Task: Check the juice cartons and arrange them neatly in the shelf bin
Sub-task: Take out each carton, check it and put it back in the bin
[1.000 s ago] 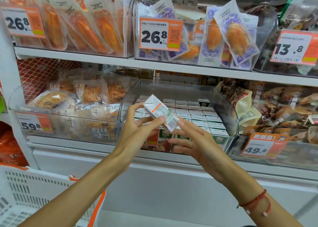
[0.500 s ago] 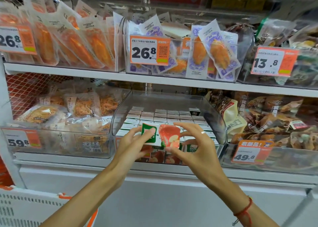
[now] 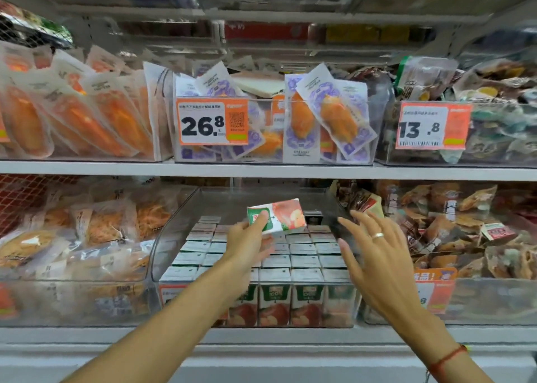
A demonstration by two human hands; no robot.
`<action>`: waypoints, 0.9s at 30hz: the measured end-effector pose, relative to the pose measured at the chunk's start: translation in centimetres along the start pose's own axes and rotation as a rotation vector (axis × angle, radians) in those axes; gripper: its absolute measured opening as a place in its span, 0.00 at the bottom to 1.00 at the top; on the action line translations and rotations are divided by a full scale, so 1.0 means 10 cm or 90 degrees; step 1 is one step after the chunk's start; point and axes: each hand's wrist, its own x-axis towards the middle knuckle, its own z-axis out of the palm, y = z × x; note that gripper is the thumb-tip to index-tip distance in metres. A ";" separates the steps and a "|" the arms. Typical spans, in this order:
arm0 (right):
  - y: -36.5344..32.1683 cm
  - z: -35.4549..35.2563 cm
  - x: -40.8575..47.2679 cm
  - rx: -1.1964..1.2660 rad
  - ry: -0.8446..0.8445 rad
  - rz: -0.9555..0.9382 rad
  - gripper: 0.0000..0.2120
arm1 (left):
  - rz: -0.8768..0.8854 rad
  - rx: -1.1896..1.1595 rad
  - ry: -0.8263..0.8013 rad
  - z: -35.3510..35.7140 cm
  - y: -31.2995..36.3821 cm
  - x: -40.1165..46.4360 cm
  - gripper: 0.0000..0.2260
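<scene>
Fingers of the left hand [image 3: 247, 241] curl round one end of a juice carton [image 3: 277, 217], thumb pressed on its green-and-white face, and hold it on its side above the rows in the clear shelf bin [image 3: 162, 255]. The right hand [image 3: 374, 249] hangs just beside it with fingers spread and straight, gripping nothing and not touching the carton; a ring [image 3: 377, 235] shows on one finger and a red cord bracelet [image 3: 444, 359] circles the wrist.

Stocked cartons [image 3: 305, 262] stand upright in tidy rows, white tops level, filling the bin from the front wall back as far as the hands allow a look. A dark patch towards the back right may be an open slot, though it is too blurred to be sure.

By my reading the work is well along: most cartons look settled, and the one in hand looks ready to go back into the bin. What remains seems to be turning it upright, seating it in a gap, and perhaps checking others.
</scene>
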 end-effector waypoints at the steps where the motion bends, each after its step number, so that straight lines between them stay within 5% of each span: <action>1: 0.10 0.05 -0.02 -0.026 0.001 0.002 0.18 | -0.005 0.025 0.005 0.09 0.00 0.13 0.08; 4: 0.29 0.17 -0.07 -0.028 0.009 -0.022 0.20 | 0.005 0.143 0.027 0.32 -0.09 0.55 0.23; 10: 0.32 0.28 -0.10 0.003 0.079 -0.001 0.21 | 0.185 0.341 -0.026 0.64 -0.11 1.09 0.22; 15: 0.32 0.34 -0.13 0.013 0.110 -0.001 0.18 | 0.346 0.670 -0.075 0.72 -0.09 1.38 0.23; 27: 0.31 0.36 -0.11 0.031 0.149 0.003 0.16 | 0.249 0.839 -0.251 0.93 -0.26 1.71 0.24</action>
